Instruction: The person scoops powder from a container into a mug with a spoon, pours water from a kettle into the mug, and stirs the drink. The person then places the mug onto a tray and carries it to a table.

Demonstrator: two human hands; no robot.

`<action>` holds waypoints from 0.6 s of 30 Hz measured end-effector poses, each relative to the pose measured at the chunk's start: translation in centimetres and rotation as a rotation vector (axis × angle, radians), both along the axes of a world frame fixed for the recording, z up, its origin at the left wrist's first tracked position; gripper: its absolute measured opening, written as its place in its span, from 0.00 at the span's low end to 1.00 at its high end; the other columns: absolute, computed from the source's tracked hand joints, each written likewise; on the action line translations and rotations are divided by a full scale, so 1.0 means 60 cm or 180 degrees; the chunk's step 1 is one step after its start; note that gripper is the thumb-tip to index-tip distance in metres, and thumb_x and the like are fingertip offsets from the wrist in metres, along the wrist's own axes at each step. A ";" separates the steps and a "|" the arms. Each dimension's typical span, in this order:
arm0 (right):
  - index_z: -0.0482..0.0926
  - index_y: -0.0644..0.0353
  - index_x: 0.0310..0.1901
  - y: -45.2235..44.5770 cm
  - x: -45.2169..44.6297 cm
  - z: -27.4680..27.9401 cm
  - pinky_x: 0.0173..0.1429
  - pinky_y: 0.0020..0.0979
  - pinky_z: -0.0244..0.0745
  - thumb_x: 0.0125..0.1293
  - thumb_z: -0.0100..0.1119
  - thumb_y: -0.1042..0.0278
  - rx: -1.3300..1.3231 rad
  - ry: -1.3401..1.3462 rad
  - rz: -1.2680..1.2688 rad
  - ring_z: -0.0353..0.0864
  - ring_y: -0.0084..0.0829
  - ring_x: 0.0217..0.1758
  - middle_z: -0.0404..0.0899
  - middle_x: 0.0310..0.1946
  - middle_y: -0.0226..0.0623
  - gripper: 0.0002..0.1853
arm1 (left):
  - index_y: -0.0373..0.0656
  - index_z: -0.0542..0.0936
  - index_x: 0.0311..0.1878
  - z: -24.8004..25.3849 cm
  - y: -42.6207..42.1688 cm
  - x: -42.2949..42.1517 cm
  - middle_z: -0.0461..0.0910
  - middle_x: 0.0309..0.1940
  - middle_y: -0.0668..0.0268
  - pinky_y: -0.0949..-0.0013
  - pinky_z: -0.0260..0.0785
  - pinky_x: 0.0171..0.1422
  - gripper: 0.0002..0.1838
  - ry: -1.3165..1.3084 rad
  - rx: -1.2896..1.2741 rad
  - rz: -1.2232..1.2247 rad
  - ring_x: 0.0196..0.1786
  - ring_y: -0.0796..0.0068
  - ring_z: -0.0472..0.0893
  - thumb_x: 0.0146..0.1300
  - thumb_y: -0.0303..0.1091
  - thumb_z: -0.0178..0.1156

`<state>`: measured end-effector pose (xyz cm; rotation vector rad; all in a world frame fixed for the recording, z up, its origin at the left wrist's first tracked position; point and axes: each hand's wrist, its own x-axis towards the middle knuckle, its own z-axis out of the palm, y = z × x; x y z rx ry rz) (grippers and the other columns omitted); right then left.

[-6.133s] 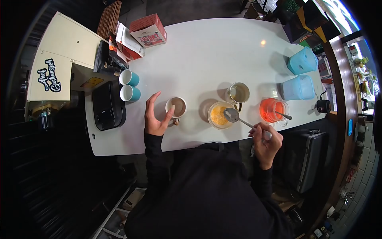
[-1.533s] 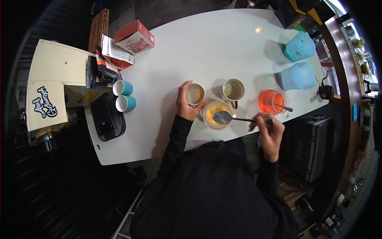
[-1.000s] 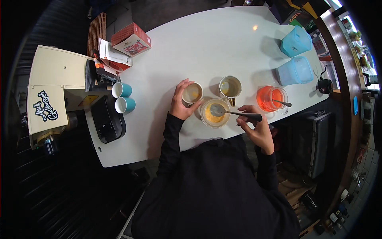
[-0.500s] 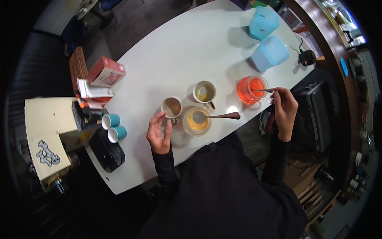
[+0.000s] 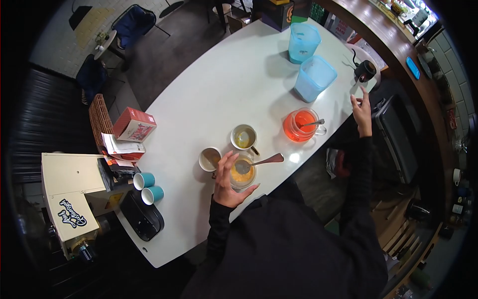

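Observation:
My left hand [image 5: 226, 183] is open, its fingers and thumb spread at the near-left side of a clear glass cup [image 5: 254, 180]. Whether it touches the glass I cannot tell. Yellow-orange contents show inside, under a spoon [image 5: 269, 160] resting across the rim. Close behind stand two mugs, one with brownish contents [image 5: 209, 159] and one with a little yellowish liquid [image 5: 243, 137]. My right hand [image 5: 362, 112] is open and empty, fingers stretched towards a small black gooseneck kettle [image 5: 365, 71]. A handled glass jar [image 5: 298, 130] of red liquid holds a metal spoon [image 5: 312, 123].
Two light-blue plastic containers [image 5: 315, 78] stand at the table's far right. On the left are a red-and-white box [image 5: 134, 124], two teal paper cups [image 5: 152, 195] and a black device [image 5: 141, 214]. The white table's curved edge [image 5: 172, 82] runs along the far side.
My right hand has let go of the spoon in the red jar and moved up and right towards the kettle. My left hand has shifted from beside the left mug to the glass cup.

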<state>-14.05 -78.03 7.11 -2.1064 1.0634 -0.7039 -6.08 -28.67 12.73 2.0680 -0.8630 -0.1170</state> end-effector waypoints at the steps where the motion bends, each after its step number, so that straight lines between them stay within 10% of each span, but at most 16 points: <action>1: 0.56 0.46 0.77 -0.020 0.012 0.011 0.61 0.43 0.72 0.69 0.61 0.54 0.0155 0.0260 -0.0096 0.77 0.51 0.57 0.74 0.54 0.60 0.38 | 0.44 0.67 0.69 -0.005 -0.001 0.001 0.68 0.66 0.52 0.52 0.65 0.72 0.51 0.0023 0.0017 0.0002 0.69 0.50 0.69 0.39 0.40 0.81; 7: 0.43 0.43 0.79 -0.197 0.075 -0.039 0.61 0.51 0.73 0.67 0.61 0.49 -0.0865 0.0439 -0.0285 0.80 0.60 0.51 0.80 0.48 0.63 0.47 | 0.47 0.68 0.68 -0.025 -0.009 0.003 0.73 0.60 0.53 0.54 0.73 0.63 0.49 -0.0463 -0.0159 0.0301 0.60 0.50 0.77 0.37 0.34 0.78; 10: 0.38 0.41 0.80 -0.223 0.089 -0.032 0.38 0.43 0.83 0.63 0.62 0.44 0.0010 0.0730 -0.0485 0.86 0.49 0.27 0.84 0.39 0.60 0.52 | 0.47 0.69 0.65 -0.010 -0.008 0.002 0.78 0.54 0.57 0.57 0.76 0.58 0.48 -0.0274 -0.0250 0.0319 0.55 0.55 0.81 0.35 0.35 0.79; 18: 0.37 0.45 0.80 -0.326 0.153 -0.126 0.30 0.44 0.81 0.60 0.55 0.65 -0.0965 0.0934 -0.0821 0.84 0.48 0.23 0.83 0.37 0.59 0.50 | 0.43 0.71 0.60 0.041 0.020 0.000 0.82 0.52 0.60 0.61 0.79 0.58 0.47 0.0204 -0.0383 0.0457 0.51 0.61 0.85 0.32 0.37 0.82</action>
